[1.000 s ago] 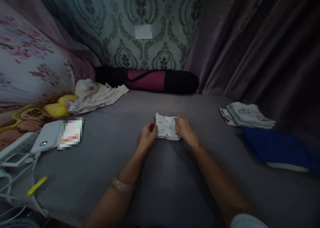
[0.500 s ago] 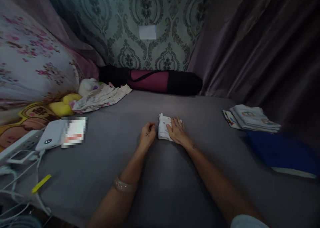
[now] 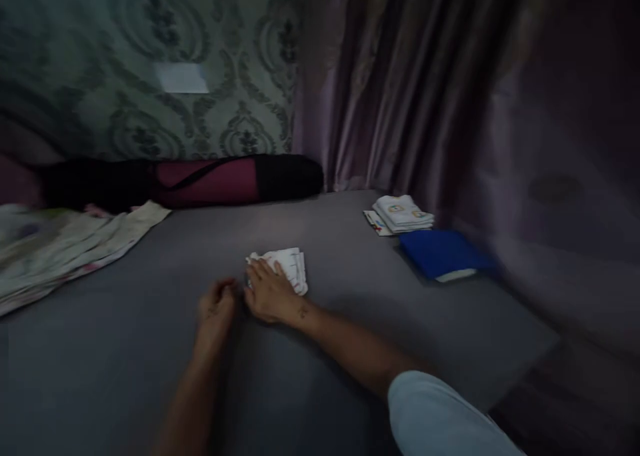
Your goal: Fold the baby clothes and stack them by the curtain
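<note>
A small folded white cloth (image 3: 289, 264) with faint markings lies on the grey sheet (image 3: 330, 369). My right hand (image 3: 270, 291) rests flat over its left and near part, fingers extended, hiding that portion. Just left of the cloth, my left hand (image 3: 216, 307) is curled on the sheet with its fingers drawn in; nothing shows in it. A narrow gap separates the two hands.
Farther right sit a stack of folded white cloths (image 3: 403, 213) and a folded blue cloth (image 3: 443, 253). A long black and maroon bag (image 3: 210, 183) lies along the wall. Crumpled pale fabric (image 3: 100, 249) is at left, and purple curtains (image 3: 370, 96) hang at right.
The view has turned to the right, so the chargers and plush toys at left have mostly gone out of sight. My right hand has slid from the cloth's right side to its left.
</note>
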The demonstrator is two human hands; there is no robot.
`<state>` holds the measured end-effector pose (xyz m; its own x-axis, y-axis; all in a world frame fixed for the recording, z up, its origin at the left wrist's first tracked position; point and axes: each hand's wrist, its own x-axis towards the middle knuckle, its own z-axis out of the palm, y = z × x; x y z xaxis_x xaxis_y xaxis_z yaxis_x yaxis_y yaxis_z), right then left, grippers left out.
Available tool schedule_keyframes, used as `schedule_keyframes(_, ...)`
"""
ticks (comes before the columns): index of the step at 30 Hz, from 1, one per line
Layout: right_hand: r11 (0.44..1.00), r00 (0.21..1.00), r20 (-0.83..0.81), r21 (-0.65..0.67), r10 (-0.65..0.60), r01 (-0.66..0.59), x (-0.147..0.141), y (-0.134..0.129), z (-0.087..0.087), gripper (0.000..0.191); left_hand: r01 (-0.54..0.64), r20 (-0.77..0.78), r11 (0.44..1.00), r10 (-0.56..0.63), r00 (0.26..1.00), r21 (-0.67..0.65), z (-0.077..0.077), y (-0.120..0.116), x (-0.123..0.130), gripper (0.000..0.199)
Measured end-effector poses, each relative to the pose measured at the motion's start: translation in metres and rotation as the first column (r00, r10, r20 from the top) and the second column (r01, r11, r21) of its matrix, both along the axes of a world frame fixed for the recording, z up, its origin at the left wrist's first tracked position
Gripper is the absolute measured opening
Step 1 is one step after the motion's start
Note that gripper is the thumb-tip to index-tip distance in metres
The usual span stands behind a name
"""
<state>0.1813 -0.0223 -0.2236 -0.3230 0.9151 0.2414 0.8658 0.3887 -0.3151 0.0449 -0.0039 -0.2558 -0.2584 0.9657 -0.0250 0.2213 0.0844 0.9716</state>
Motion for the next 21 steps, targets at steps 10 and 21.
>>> schedule_keyframes(10, 0.983, 0.991, -0.1, -0.154, 0.084, -0.099, 0.016, 0.004, 0.007, 0.052, 0.057, 0.162, 0.985, -0.03, 0.986, -0.165, 0.015, -0.012, 0.015, 0.017)
schedule_keyframes(21, 0.809, 0.838, -0.036, -0.284, -0.545, 0.514, 0.084, -0.012, 0.019, 0.056, 0.127, 0.229, 0.959, -0.068, 0.971, -0.255, 0.017, -0.003, 0.025, 0.028)
